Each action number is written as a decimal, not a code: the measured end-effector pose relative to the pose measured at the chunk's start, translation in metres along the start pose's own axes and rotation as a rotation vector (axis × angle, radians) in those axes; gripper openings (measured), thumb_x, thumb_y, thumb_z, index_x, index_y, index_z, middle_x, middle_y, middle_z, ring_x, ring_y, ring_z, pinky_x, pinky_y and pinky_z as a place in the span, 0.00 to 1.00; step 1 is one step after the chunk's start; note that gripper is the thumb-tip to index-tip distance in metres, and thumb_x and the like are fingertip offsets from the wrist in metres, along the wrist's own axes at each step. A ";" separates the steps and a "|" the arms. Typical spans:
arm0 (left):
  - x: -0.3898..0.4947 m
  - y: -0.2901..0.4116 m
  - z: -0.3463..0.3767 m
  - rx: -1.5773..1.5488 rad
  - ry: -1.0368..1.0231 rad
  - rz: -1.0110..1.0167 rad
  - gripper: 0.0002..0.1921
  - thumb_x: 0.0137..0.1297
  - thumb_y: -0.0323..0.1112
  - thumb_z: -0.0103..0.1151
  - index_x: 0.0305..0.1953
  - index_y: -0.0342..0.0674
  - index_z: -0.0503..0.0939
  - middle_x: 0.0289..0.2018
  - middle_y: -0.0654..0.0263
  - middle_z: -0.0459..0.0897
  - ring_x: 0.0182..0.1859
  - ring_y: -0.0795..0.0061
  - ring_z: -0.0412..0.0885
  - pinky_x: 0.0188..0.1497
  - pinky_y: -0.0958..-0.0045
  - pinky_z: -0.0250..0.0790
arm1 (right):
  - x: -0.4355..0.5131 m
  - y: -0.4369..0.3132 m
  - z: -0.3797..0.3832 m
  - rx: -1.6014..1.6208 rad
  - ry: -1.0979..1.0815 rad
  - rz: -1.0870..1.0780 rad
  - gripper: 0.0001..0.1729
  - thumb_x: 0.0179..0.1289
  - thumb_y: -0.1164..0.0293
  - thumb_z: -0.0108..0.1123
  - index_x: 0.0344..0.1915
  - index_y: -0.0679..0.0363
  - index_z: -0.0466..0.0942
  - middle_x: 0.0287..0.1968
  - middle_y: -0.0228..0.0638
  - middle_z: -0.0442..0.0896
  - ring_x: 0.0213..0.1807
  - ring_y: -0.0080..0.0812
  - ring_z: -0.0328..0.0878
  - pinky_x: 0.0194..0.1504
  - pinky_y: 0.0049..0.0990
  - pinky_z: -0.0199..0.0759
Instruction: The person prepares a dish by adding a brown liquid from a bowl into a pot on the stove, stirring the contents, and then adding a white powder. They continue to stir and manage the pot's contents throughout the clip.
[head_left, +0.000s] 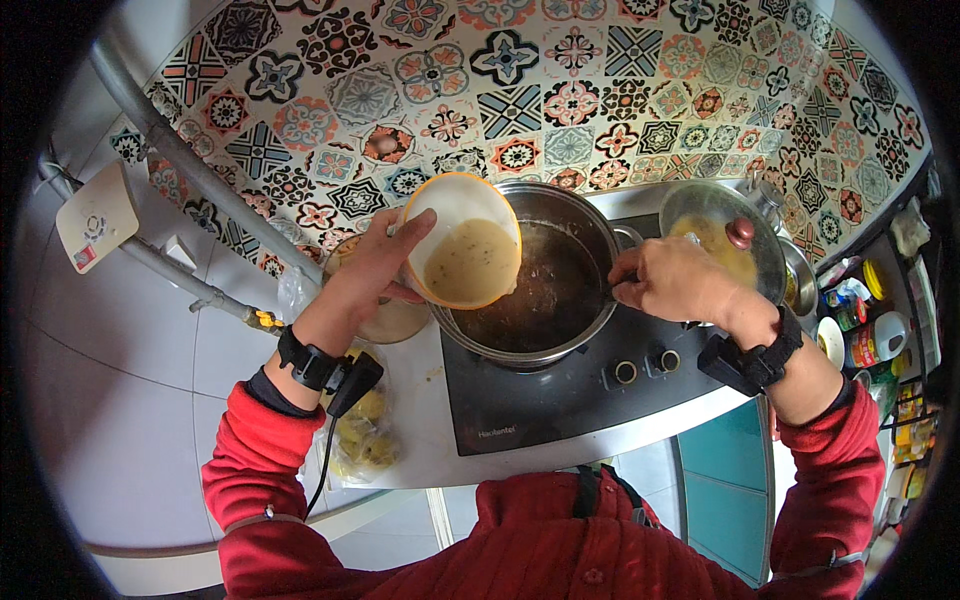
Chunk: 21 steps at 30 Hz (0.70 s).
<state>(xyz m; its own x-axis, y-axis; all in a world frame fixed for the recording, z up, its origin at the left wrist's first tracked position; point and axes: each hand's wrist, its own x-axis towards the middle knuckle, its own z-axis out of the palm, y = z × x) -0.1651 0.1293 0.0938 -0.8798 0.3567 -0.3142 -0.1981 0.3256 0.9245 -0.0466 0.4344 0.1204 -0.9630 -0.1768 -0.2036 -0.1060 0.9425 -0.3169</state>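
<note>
My left hand (390, 255) grips a white bowl with an orange rim (463, 240), thumb over its edge. The bowl holds a pale, cloudy liquid with dark specks and is tilted over the left side of a large steel pot (525, 356). Dark brown liquid (555, 292) with some foam fills part of the pot, which stands on a black gas hob (517, 420). At the pot's right rim is my right hand (660, 277), its fingers pinched together. Whether something thin is held between them cannot be told.
Right of the pot, a glass lid with a red knob (739, 232) covers yellowish food. Steel containers stand beside it, and bottles and jars (877, 337) fill a rack at far right. Plastic bags of yellowish produce (364, 435) lie left of the hob. Grey pipes (202, 172) run along the left.
</note>
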 end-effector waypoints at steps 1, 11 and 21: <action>-0.001 0.001 0.001 0.001 0.000 0.004 0.38 0.60 0.62 0.57 0.60 0.40 0.57 0.51 0.53 0.72 0.49 0.60 0.80 0.37 0.59 0.81 | 0.002 -0.001 0.001 0.083 -0.046 0.049 0.13 0.58 0.63 0.57 0.37 0.57 0.83 0.34 0.47 0.83 0.40 0.47 0.81 0.45 0.39 0.74; -0.002 0.005 0.012 0.099 0.063 0.060 0.38 0.61 0.60 0.58 0.60 0.39 0.57 0.45 0.54 0.77 0.40 0.65 0.83 0.30 0.70 0.80 | 0.017 0.003 0.033 -0.120 0.177 0.050 0.13 0.58 0.62 0.58 0.40 0.54 0.82 0.33 0.45 0.84 0.39 0.48 0.81 0.44 0.43 0.75; 0.000 0.011 0.019 0.143 0.098 0.026 0.30 0.64 0.56 0.56 0.59 0.46 0.60 0.44 0.58 0.78 0.41 0.67 0.83 0.33 0.66 0.79 | 0.009 -0.002 0.024 0.349 -0.044 0.061 0.12 0.57 0.65 0.59 0.38 0.59 0.82 0.33 0.46 0.84 0.40 0.45 0.82 0.44 0.36 0.73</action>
<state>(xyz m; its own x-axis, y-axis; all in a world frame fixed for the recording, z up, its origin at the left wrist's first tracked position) -0.1592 0.1498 0.0996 -0.9233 0.2813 -0.2616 -0.1178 0.4409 0.8898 -0.0490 0.4242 0.0972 -0.9525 -0.1420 -0.2696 0.0502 0.7994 -0.5987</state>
